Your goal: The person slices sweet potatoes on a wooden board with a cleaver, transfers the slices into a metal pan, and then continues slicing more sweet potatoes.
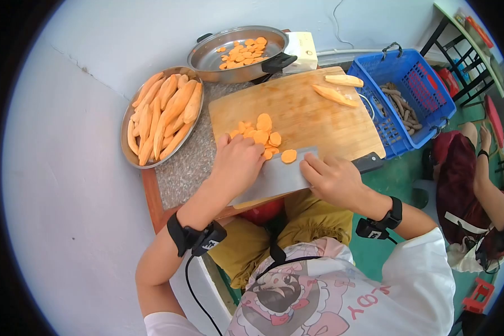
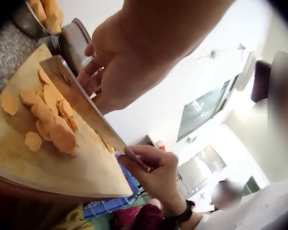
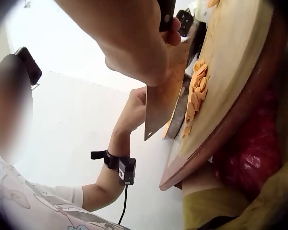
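Note:
My right hand (image 1: pixel 336 178) grips a cleaver (image 1: pixel 277 182) where blade and handle meet; the black handle end sticks out beyond the hand. The wide blade is tilted over the near edge of the wooden cutting board (image 1: pixel 313 123). Orange sweet potato slices (image 1: pixel 257 134) lie heaped on the board, and one slice (image 1: pixel 289 156) overlaps the blade. My left hand (image 1: pixel 238 162) is at the blade's left end beside the heap, fingers loosely bent. In the left wrist view, those fingers (image 2: pixel 92 79) show right behind the blade, partly hidden by it.
A metal tray (image 1: pixel 123 131) of peeled sweet potatoes stands left of the board. Behind are a pan (image 1: pixel 199 61) with slices and a white box (image 1: pixel 305 50). Two peeled pieces (image 1: pixel 336 94) lie at the board's far right. A blue basket (image 1: pixel 397 148) and another person (image 1: pixel 459 173) are at right.

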`<state>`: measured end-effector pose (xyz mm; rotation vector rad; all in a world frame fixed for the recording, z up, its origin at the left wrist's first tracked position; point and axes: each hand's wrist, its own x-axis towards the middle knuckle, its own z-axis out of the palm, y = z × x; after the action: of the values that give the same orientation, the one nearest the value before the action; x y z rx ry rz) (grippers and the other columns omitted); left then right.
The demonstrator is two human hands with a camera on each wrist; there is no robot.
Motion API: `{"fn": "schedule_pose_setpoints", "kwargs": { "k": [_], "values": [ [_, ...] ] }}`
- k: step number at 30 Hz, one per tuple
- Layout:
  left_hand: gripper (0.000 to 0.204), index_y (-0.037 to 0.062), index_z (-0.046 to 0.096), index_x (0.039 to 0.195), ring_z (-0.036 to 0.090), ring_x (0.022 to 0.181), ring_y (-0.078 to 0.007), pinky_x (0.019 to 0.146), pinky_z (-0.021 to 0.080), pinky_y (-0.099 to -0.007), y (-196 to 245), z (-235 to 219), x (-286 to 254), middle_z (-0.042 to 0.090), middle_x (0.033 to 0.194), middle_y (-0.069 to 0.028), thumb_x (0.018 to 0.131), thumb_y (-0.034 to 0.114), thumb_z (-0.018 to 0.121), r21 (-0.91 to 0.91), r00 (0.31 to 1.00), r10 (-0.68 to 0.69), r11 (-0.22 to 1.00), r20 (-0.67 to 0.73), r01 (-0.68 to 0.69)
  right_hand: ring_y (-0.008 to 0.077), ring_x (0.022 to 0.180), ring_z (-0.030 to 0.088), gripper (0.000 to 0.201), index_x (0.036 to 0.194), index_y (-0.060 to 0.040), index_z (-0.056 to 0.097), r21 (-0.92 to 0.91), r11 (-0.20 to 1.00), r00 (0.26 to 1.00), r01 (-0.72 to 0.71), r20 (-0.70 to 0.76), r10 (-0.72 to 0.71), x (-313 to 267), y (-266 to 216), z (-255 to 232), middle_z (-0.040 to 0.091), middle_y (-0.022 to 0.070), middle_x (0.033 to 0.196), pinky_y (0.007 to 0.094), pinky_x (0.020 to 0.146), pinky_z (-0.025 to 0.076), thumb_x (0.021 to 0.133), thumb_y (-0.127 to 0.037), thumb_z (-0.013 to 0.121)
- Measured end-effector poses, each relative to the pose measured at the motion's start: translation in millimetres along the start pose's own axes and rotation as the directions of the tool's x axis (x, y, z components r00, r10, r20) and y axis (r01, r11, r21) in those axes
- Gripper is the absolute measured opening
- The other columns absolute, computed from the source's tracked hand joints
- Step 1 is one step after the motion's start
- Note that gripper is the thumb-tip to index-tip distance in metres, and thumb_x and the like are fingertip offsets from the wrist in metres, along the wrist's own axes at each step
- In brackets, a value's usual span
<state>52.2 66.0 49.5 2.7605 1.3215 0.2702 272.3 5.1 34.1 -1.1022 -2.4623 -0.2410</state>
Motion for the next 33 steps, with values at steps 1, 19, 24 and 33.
{"fn": "schedule_pose_setpoints", "kwargs": {
  "k": [1,19,24,33],
  "values": [
    [0.01,0.008,0.063,0.079,0.055,0.076,-0.0219,0.074,0.034,-0.0357,0.0,1.1,5.4,0.058,0.071,-0.0049,0.073,0.016,0.064,0.05,1.0,-0.012,0.999,0.025,0.011,0.0194,0.054,0.053,0.019,0.08,-0.0027,0.051,0.003,1.0,1.0,0.008,-0.009,-0.008,-0.9,0.1,-0.4,0.051,0.0069,0.075,0.0307,0.042,0.044,0.062,-0.008,0.057],
    [0.017,0.0015,0.06,0.082,0.058,0.065,-0.0256,0.058,0.043,-0.0329,-36.7,-25.1,31.0,0.061,0.072,-0.0113,0.081,0.018,0.059,-0.219,0.974,-0.153,0.969,-0.168,0.114,0.0206,0.054,0.055,0.019,0.079,-0.0026,0.052,0.016,1.0,1.0,-0.01,0.015,0.01,-9.5,7.8,-4.9,0.051,0.007,0.073,0.0305,0.043,0.045,0.062,-0.01,0.058],
    [0.02,0.0009,0.06,0.083,0.056,0.063,-0.0202,0.058,0.043,-0.0304,-36.1,-42.3,-2.4,0.058,0.069,-0.0087,0.081,0.021,0.061,-0.473,0.911,-0.411,0.811,-0.045,0.343,0.02,0.055,0.055,0.023,0.083,-0.0026,0.053,-0.066,0.997,0.999,-0.029,0.012,0.029,-12.6,20.3,-9.4,0.052,0.0062,0.075,0.0302,0.044,0.045,0.062,-0.01,0.058],
    [0.02,0.0029,0.058,0.075,0.056,0.066,-0.0268,0.06,0.044,-0.035,-6.4,-5.6,16.6,0.058,0.074,-0.0103,0.077,0.022,0.065,-0.326,0.99,0.104,0.937,-0.093,-0.129,0.0168,0.054,0.053,0.024,0.084,-0.0015,0.053,-0.134,0.981,0.99,0.143,0.027,-0.14,4.6,5.3,-9.4,0.054,0.0063,0.079,0.0278,0.042,0.042,0.063,-0.011,0.058]
  ]
}}
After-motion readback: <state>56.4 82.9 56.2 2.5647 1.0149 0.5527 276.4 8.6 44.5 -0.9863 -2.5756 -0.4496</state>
